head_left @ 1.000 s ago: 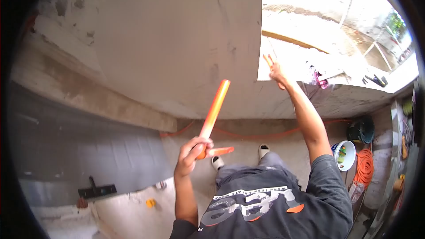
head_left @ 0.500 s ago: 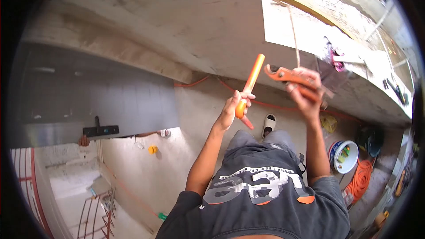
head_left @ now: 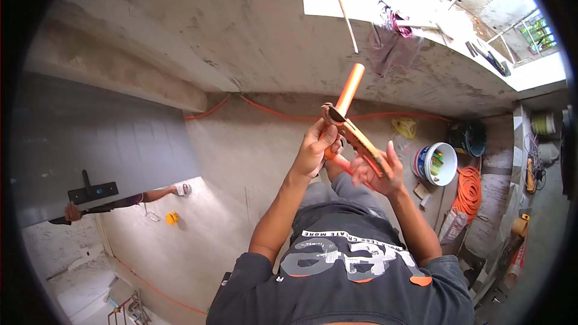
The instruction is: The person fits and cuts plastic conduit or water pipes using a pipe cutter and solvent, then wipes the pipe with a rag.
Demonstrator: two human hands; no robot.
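My left hand grips an orange plastic pipe near its lower end; the pipe points up and slightly right. My right hand holds an orange pipe cutter by its handles. The cutter's curved jaw hooks around the pipe just above my left hand. Both hands are raised in front of my chest, above my dark printed shirt. A short orange piece shows below my left hand, partly hidden.
A concrete wall ledge carries a cloth and tools. On the floor at right sit a white bucket, a coiled orange cable and a yellow coil. Another person's arm reaches in at left.
My right hand came down from the ledge with the cutter and brought its jaw onto the pipe. My left hand kept the pipe. The view tilted downward.
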